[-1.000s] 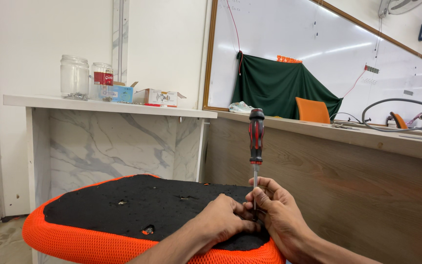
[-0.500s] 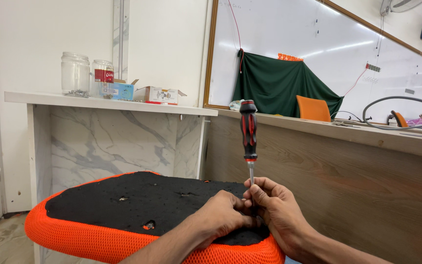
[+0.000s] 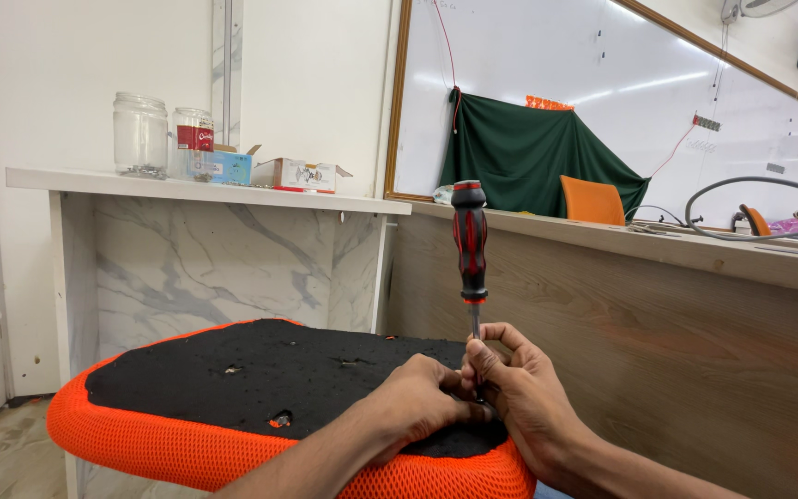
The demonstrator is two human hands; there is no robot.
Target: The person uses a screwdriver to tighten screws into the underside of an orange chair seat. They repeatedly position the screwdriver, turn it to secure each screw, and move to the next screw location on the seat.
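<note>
1. At six o'clock in the head view, both hands bunched together on the black fabric underside of an upturned seat pad [image 3: 260,370] with orange mesh edging.
2. Right hand [image 3: 519,393]: fingers curled round the bare metal shank of a red-and-black-handled screwdriver [image 3: 470,242], gripping it low near the tip.
3. Left hand [image 3: 417,402]: closed, fingertips pressed in at the base of the shank, touching the right hand; whether pinching a fastener or just steadying, cannot tell.
4. Since a second ago: handle swung from a slight lean toward one o'clock to nearly plumb, hands in the same spot. Judged as the tip now seated and squared up rather than being turned.
5. Long axis of the screwdriver vertical: handle toward twelve o'clock, tip toward six, buried between the fingers at the pad's near right edge.
6. Farther off at ten o'clock: clear glass jars [image 3: 140,132] and small cardboard boxes [image 3: 299,174] on a white marble-patterned counter [image 3: 233,192].
</note>
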